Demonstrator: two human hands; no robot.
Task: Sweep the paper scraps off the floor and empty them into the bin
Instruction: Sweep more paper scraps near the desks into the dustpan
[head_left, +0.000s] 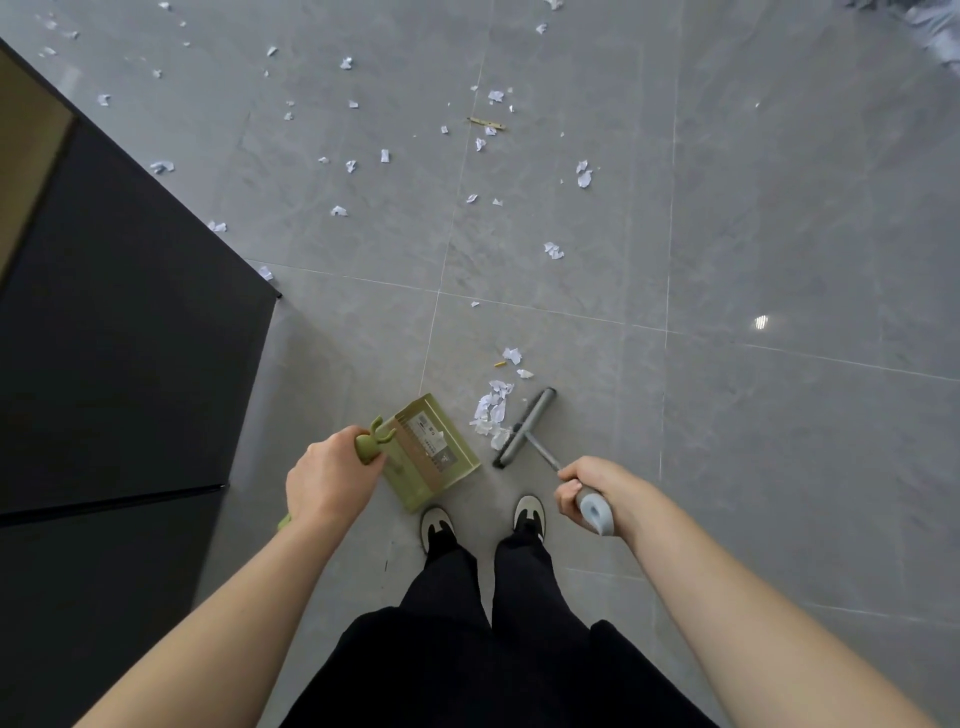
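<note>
Paper scraps lie in a small white heap on the grey tiled floor, just ahead of the person's feet, between the dustpan and the broom head. The heap touches the left side of the broom head. Further scraps are scattered across the floor ahead, most of them well apart from the heap, and two lie just beyond it next to a short yellow stick. A second, longer yellowish stick lies among the far scraps.

The left hand is curled round the green handle of the dustpan. The dustpan is olive green, carries a printed label inside, and sits tilted with its open mouth turned towards the heap.

The right hand is wrapped round the grey grip of the broom. The thin shaft runs forward and down from this hand to the grey bar-shaped broom head, which rests on the floor.

Two black-and-white shoes stand just behind the dustpan and broom head, below black trousers. A dark panel stands at the left edge of the view.
</note>
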